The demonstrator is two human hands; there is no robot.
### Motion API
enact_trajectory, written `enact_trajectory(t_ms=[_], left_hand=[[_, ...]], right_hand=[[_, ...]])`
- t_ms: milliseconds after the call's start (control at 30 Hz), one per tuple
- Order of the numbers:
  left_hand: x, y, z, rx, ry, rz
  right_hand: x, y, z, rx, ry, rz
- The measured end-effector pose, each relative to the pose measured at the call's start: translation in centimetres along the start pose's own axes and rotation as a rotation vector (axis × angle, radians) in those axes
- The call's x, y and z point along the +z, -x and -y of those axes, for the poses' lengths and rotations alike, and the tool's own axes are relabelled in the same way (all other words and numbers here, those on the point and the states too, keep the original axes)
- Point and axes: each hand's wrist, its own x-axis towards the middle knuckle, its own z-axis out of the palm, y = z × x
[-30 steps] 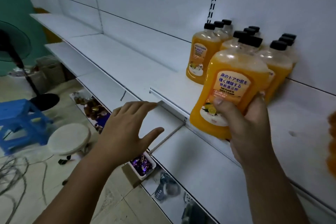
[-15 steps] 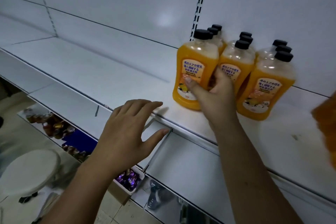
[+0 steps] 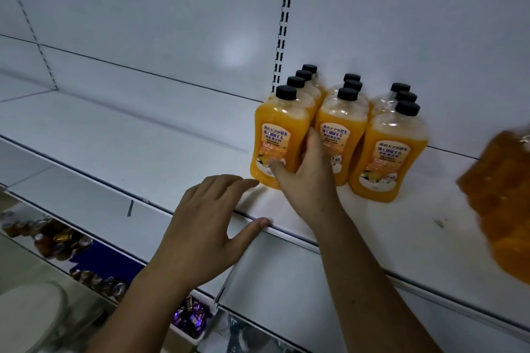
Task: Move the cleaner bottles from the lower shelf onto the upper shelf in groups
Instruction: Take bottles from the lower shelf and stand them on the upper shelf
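Several orange cleaner bottles with black caps stand in three rows on the white upper shelf [image 3: 143, 140], against the back panel. My right hand [image 3: 308, 178] grips the front bottle of the left row [image 3: 276, 135], thumb on its label, fingers between it and the middle row's front bottle [image 3: 341, 129]; the gripped bottle stands upright on the shelf. The right row's front bottle [image 3: 390, 152] stands free. My left hand [image 3: 206, 226] hovers open, fingers spread, thumb at the shelf's front edge, holding nothing.
A blurred orange object [image 3: 504, 203] fills the right edge. Below the upper shelf is a white lower shelf [image 3: 281, 289]. Further down lie trays of wrapped sweets [image 3: 57, 238], and a round white stool [image 3: 28, 315] stands at bottom left.
My right hand brought the bottle from the air onto the upper shelf and set it at the front of the left row. The view turned right, toward the shelf.
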Motion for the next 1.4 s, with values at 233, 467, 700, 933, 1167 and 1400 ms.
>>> enact_trajectory(t_ms=[233,467,700,933,1167,1400], left_hand=[[0.3,-0.2,0.1,0.005,0.029,-0.009],[0.6,0.0,0.4,0.019,0.037,0.006],[0.2,0.3,0.7,0.033,0.075,-0.017],[-1.9,-4.1,1.2,0.003,0.329,-0.114],[-2.4,-14.0,1.5,-0.202,0.775,-0.172],[-1.4,-21.6,1.0,-0.365,1.075,0.068]], right_hand=[[-0.3,0.2,-0.4,-0.002,0.129,-0.060],[0.0,0.0,-0.6,0.005,0.130,-0.140],[-1.0,0.9,0.1,0.003,0.102,-0.140],[-7.0,2.4,2.1,-0.197,0.210,-0.279],[-13.7,-0.8,2.7,-0.172,0.263,-0.431],[-15.7,-5.2,0.0,0.128,0.080,-0.337]])
